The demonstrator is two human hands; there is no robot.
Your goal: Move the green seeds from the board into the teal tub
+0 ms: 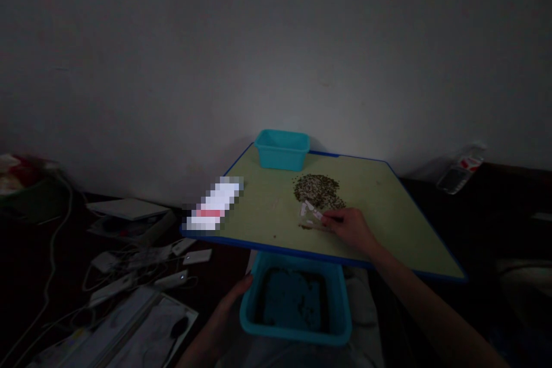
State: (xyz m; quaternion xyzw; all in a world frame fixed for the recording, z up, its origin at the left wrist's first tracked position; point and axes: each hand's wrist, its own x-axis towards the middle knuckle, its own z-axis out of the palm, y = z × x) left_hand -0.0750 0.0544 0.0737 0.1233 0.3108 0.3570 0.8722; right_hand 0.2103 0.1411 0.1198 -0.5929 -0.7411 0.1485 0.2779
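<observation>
My right hand [351, 229] rests on a green board with a blue rim [267, 213], its fingers pinched on a small white piece at the near edge of a pile of dark seeds [318, 190]. A few loose seeds [307, 226] lie by the fingertips. My left hand [235, 293] holds the left rim of a teal tub [297, 302] just below the board's near edge; some seeds lie in its bottom. A second teal tub [282, 149] stands at the board's far edge.
A blurred white and pink item [213, 205] lies on the board's left edge. Cables, chargers and papers [129, 276] clutter the floor to the left. A plastic bottle [459, 169] lies at the right by the wall. The room is dim.
</observation>
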